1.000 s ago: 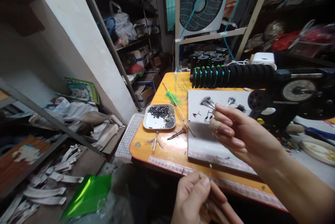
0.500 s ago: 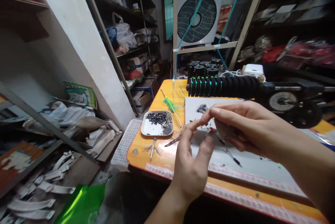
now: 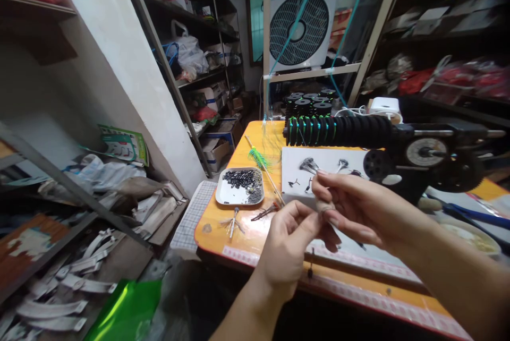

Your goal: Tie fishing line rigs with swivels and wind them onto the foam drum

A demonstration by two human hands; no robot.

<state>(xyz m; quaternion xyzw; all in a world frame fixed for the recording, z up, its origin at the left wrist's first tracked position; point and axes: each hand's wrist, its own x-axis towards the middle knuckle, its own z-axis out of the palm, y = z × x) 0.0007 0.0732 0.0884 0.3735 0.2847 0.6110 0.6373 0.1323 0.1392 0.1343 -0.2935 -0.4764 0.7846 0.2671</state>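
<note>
My left hand (image 3: 289, 245) and my right hand (image 3: 358, 205) meet above the front of the white board (image 3: 292, 163). Both are closed, thumbs and fingertips pinched close together. Whatever they hold between them is too small and too covered to name. Below the left fingers hangs a small dark piece (image 3: 310, 272) on a thin stem or line; which hand it hangs from I cannot tell. On the board behind the hands lie a dark fanned tuft with a pale stem (image 3: 308, 164), a second similar tuft (image 3: 342, 163) and small black pieces (image 3: 294, 183).
A white tray (image 3: 223, 198) of small black tubes and metal bits stands left on the orange table (image 3: 211, 229). A green-tufted stick (image 3: 258, 159) lies beside it. The black machine (image 3: 426, 152) with ribbed rollers reaches in from the right. A box fan (image 3: 298, 27) stands behind.
My fingertips have come together and shifted slightly lower, the left hand closing from a wider spread. The dark hanging piece now shows below them. More of the board's back part is visible.
</note>
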